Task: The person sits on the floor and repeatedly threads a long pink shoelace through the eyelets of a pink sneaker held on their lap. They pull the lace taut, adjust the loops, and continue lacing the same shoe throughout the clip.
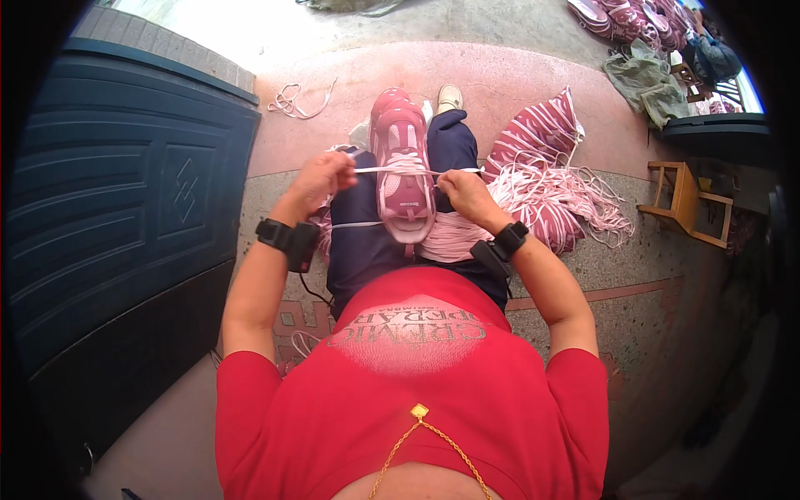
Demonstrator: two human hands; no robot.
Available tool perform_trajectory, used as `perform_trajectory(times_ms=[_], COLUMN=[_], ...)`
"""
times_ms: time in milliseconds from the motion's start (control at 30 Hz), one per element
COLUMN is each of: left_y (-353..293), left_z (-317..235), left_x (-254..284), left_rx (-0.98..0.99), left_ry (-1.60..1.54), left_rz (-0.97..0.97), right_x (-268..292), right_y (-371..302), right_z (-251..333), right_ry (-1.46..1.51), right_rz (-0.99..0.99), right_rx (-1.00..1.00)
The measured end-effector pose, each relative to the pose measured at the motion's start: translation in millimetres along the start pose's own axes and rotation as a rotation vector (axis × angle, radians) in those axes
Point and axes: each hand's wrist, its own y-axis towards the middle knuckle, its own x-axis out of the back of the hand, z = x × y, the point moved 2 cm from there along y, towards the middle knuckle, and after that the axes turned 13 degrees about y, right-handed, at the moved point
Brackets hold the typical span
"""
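Note:
A mauve-pink sneaker [402,133] with white trim lies lengthwise over my lap, its heel opening toward me. A white shoelace [373,170] runs through its upper eyelets and is drawn out to both sides. My left hand [323,178], left of the shoe, is closed with its fingers pinched on one end of the lace. On the other side my right hand [468,197] pinches the lace close to the shoe's edge, and a bit of lace shows beyond it. Pale pink laces [454,240] lie across my right thigh.
Right of my legs sits a pink-and-white striped bundle [533,133] with a heap of loose laces [567,196]. Farther right stands a small wooden stool [685,204]. A dark blue door [133,200] closes off the left. One loose lace [292,104] lies on the floor ahead.

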Motion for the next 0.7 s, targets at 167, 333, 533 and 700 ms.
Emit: perform_trajectory(times_ms=[167,333,533,700], left_y=[1.2,-4.8,-6.4,0.6], left_z=[9.7,18.5,18.8,30.9], left_x=[-33.2,-40.5,-41.2,-41.9], left_rx=[-0.038,-0.123,-0.26,-0.347], left_ry=[0.414,0.566,0.732,0.888], left_rz=[-0.075,-0.185,-0.328,-0.435], right_x=[-19.2,-28.2,-18.9,-26.3], right_y=[11.8,16.8,19.9,28.0], right_z=[-0.4,2.0,5.3,3.7], right_ry=[-0.283,-0.43,-0.554,-0.596], right_rz=[-0.248,-0.266,-0.097,-0.024], right_rx=[0.132,0.137,0.499,0.149])
